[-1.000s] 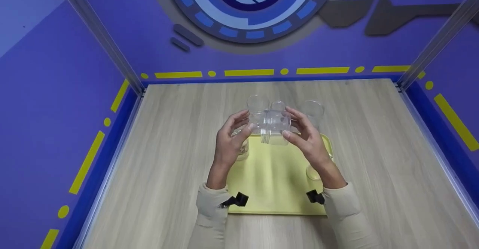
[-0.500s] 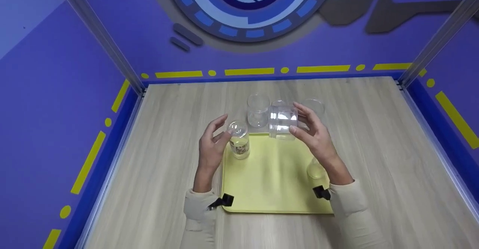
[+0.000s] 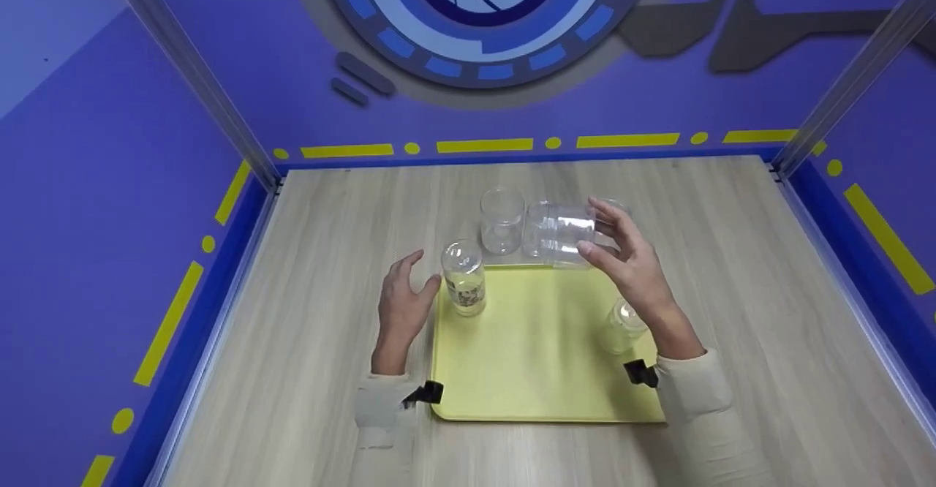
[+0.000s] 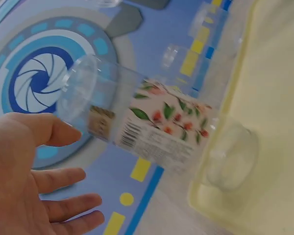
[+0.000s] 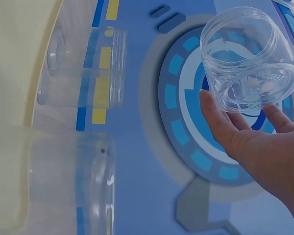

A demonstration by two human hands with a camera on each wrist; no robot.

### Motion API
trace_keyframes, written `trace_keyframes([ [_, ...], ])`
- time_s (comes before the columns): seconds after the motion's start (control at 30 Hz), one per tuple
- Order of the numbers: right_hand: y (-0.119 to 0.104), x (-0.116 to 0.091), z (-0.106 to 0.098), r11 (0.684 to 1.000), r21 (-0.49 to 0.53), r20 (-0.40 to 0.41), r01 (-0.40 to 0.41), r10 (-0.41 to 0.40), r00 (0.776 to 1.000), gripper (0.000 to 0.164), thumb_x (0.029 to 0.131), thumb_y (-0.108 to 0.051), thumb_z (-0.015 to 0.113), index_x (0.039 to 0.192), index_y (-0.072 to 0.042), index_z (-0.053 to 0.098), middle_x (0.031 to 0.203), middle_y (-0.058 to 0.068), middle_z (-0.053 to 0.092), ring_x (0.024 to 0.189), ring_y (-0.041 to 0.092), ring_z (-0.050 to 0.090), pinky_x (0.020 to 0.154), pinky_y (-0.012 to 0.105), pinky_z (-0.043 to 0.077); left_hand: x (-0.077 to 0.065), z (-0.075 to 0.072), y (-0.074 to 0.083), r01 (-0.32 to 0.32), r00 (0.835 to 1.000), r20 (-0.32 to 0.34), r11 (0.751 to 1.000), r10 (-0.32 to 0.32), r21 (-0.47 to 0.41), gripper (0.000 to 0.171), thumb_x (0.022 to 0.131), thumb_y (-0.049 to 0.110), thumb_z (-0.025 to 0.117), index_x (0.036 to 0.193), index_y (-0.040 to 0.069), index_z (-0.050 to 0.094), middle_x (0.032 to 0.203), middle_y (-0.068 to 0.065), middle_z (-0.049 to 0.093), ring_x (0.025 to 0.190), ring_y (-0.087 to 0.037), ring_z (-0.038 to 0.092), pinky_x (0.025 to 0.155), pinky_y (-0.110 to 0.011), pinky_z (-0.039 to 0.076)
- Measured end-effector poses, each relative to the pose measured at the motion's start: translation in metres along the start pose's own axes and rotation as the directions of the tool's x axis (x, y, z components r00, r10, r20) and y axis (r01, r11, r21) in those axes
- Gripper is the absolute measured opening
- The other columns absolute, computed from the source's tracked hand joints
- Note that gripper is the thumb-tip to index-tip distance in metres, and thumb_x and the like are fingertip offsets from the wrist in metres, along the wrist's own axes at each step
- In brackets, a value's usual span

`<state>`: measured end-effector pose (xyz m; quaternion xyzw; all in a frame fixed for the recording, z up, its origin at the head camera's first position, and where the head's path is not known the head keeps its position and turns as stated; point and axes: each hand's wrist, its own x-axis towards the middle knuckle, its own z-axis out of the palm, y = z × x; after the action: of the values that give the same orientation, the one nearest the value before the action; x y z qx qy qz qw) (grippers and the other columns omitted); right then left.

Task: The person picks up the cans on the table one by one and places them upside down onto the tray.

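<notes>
"The left hand (image 3: pixel 404 304)?"
"Spread, just beside a tall clear plastic jar with a floral label (image 3: pixel 463 282), standing on the rectangular yellow tray (image 3: pixel 541 355)."
"And the right hand (image 3: pixel 632 264)?"
"Gripping a wide clear plastic jar (image 3: pixel 570 235) sideways, raised near the tray's far edge. Beyond, a clear cylindrical container (image 3: pixel 502 220) stands on the pale wooden table (image 3: pixel 322 326)."

A clear, colourless plastic jar (image 3: pixel 570 232) with a threaded rim is held off the surface by the right hand (image 3: pixel 632 264), its round base toward the palm, its mouth pointing left. Just beside the left hand (image 3: pixel 402 304), a clear cylindrical container (image 3: pixel 463 278) stands upright on the tray's (image 3: pixel 541 355) far-left corner, bearing a barcoded label (image 4: pixel 166 120) of red blossoms and green leaves.
</notes>
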<state>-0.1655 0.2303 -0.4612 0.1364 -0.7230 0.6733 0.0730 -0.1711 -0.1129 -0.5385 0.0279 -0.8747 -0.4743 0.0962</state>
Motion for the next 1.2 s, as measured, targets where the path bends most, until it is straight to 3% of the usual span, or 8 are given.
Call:
trace_keyframes([
  [0.3,-0.003,0.006,-0.008,0.999,-0.040,-0.013,-0.022,0.021,1.000,0.067,0.098,-0.001,0.072,0.159,-0.004,0.045,0.149,0.014,0.052,0.134,0.024,0.051,0.106,0.030,0.048,0.001,0.010,-0.025,-0.025,0.994,0.111,0.986,0.007,0.164,0.066,0.092,0.031,0.073,0.150,0.003,0.057,0.154,-0.023,0.051,0.142,-0.043,0.045,0.110,-0.061,0.044],
  [0.6,-0.003,0.012,-0.018,0.990,-0.132,-0.013,-0.045,0.043,0.999,0.067,0.098,-0.009,0.076,0.159,-0.007,0.047,0.150,0.012,0.052,0.135,0.022,0.050,0.112,0.043,0.045,-0.002,0.018,-0.045,-0.026,0.986,0.168,0.968,-0.017,0.250,0.066,0.091,0.024,0.073,0.147,-0.005,0.057,0.151,-0.030,0.050,0.141,-0.046,0.045,0.114,-0.058,0.039],
  [1.0,-0.002,0.017,-0.028,0.972,-0.228,0.013,-0.063,0.068,0.998,0.070,0.099,-0.013,0.077,0.161,-0.009,0.044,0.153,0.014,0.050,0.135,0.027,0.049,0.112,0.052,0.044,-0.011,0.029,-0.057,-0.092,0.984,0.174,0.934,0.033,0.344,0.053,0.090,0.024,0.073,0.134,-0.005,0.068,0.144,-0.032,0.055,0.137,-0.050,0.050,0.112,-0.063,0.040],
  [1.2,-0.002,0.020,-0.033,0.967,-0.246,0.019,-0.072,0.079,0.997,0.070,0.098,-0.016,0.077,0.161,-0.009,0.045,0.156,0.013,0.048,0.137,0.032,0.047,0.113,0.058,0.042,-0.012,0.030,-0.057,-0.140,0.985,0.146,0.916,0.091,0.377,0.044,0.088,0.023,0.073,0.125,-0.002,0.073,0.141,-0.032,0.058,0.131,-0.051,0.053,0.106,-0.065,0.043],
])
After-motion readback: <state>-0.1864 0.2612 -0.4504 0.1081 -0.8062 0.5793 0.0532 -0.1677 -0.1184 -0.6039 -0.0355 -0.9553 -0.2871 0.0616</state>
